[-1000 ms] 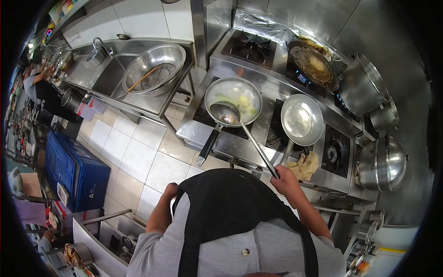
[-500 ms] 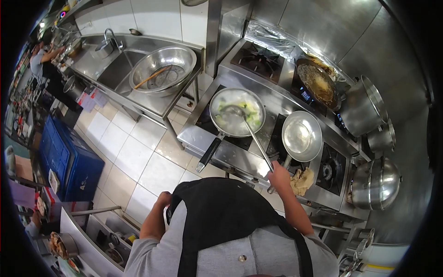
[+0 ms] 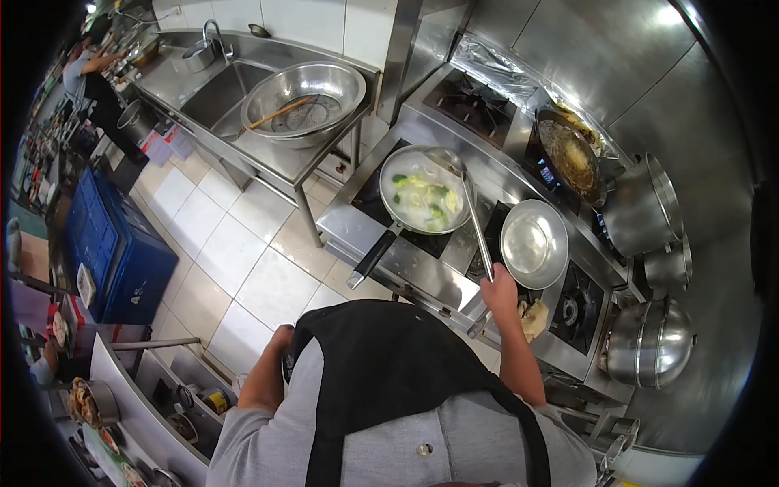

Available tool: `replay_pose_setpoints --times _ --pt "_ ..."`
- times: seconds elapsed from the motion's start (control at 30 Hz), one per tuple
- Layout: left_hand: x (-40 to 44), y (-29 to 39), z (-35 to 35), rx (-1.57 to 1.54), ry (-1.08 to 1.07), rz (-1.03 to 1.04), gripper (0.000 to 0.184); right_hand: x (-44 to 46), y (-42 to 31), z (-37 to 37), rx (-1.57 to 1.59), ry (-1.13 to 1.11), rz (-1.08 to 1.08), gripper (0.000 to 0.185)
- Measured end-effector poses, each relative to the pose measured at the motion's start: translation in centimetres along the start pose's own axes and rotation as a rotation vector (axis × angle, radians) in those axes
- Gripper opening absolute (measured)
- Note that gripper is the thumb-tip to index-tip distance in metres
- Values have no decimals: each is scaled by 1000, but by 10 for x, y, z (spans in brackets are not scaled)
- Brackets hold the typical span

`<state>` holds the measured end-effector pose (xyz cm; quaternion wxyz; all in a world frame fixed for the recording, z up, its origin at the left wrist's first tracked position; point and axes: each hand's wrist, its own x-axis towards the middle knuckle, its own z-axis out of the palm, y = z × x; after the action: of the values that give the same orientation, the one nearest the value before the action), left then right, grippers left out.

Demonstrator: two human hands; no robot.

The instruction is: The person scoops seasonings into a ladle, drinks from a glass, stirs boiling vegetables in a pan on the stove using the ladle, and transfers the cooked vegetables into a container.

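Note:
My right hand (image 3: 501, 290) is closed around the long handle of a metal ladle (image 3: 480, 231). The ladle's bowl sits at the far right rim of a frying pan (image 3: 385, 195) on the stove. In the pan, green and pale vegetable pieces (image 3: 428, 196) lie in cloudy liquid. The pan's black handle points toward my body, with no hand on it. Right of it, a second pan (image 3: 529, 243) shows a bare metal inside. Below that pan, a crumpled beige cloth (image 3: 533, 318) lies near my right wrist. My left hand (image 3: 281, 337) hangs beside my apron, its fingers mostly hidden.
A large metal bowl (image 3: 357, 91) holding a wooden-handled strainer stands by the sink (image 3: 215, 101). A wok of dark oil (image 3: 572, 154) and several pots (image 3: 637, 207) line the back right. A blue cooler (image 3: 142, 260) is on the left floor. Another person (image 3: 101, 97) works far left.
The ladle has come up out of the pan's middle to its far right rim, and the vegetables now show clearly. The whole view has shifted slightly.

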<state>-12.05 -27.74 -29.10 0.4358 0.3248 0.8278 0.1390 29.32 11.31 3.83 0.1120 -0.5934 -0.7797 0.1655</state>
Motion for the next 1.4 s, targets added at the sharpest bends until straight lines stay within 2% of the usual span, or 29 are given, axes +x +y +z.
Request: replay_pose_setpoints --times 0.03,0.1,0.13,0.17,0.23,0.27,0.3,0.37,0.5,0.6,0.67,0.77,0.83,0.9,0.93,1.03,1.07,1.1,1.17,1.23,1.27,1.33,1.4 --pt "9 -3 0 246 -57 201 44 6 -3 -2 -25 -9 16 20" --pt "-3 9 -8 15 13 -2 44 16 -3 5 -30 -10 43 19" --pt "-26 23 -24 -106 17 84 44 19 0 13 -39 5 25 18" --pt "-28 37 -28 -104 20 85 44 20 2 17 -48 16 11 18" --pt "-24 36 -34 25 -38 -46 43 14 -4 24 2 8 29 19" --pt "-26 34 -36 -75 -49 32 42 11 -7 29 35 -6 29 20" --pt "-30 43 -41 -14 -34 55 41 6 -9 35 69 -21 33 21" --pt "-14 27 -26 -211 45 -34 40 -4 -14 41 121 -18 48 23" --pt "-14 31 -28 -63 -40 -39 39 -30 -24 38 200 -100 87 23" --pt "0 20 -28 -32 -78 56 37 -45 -36 20 159 -144 147 23" --pt "10 8 -31 88 -87 359 34 -53 -40 6 165 -140 122 22" --pt "-20 77 -68 155 -185 41 28 -58 -45 -7 191 -133 96 22" --pt "-8 67 -68 144 -223 151 25 -63 -47 -12 253 -169 118 23" --pt "4 67 -73 353 -223 394 23 -67 -55 -17 271 -172 88 23" --pt "3 69 -70 74 -164 165 21 -71 -56 -16 288 -208 86 23" --pt "11 66 -64 8 -117 133 22 -86 -50 -9 298 -247 85 21" --pt "25 42 -50 3 -42 311 25 -91 -51 -10 326 -295 87 21" --pt "23 29 -45 5 -50 308 25 -99 -51 -12 353 -349 93 21" --pt "24 22 -42 132 -62 449 28 -105 -49 -11 374 -376 91 22" --pt "15 18 -36 27 -77 365 27 -105 -40 -1 395 -443 83 23" --pt "12 15 -35 53 -110 370 28 -105 -28 17 370 -368 4 25" --pt "7 17 -40 84 -145 376 28 -96 -40 15 344 -384 65 26" --pt "-14 34 -52 358 -157 277 25 -86 -46 19 313 -407 124 26"
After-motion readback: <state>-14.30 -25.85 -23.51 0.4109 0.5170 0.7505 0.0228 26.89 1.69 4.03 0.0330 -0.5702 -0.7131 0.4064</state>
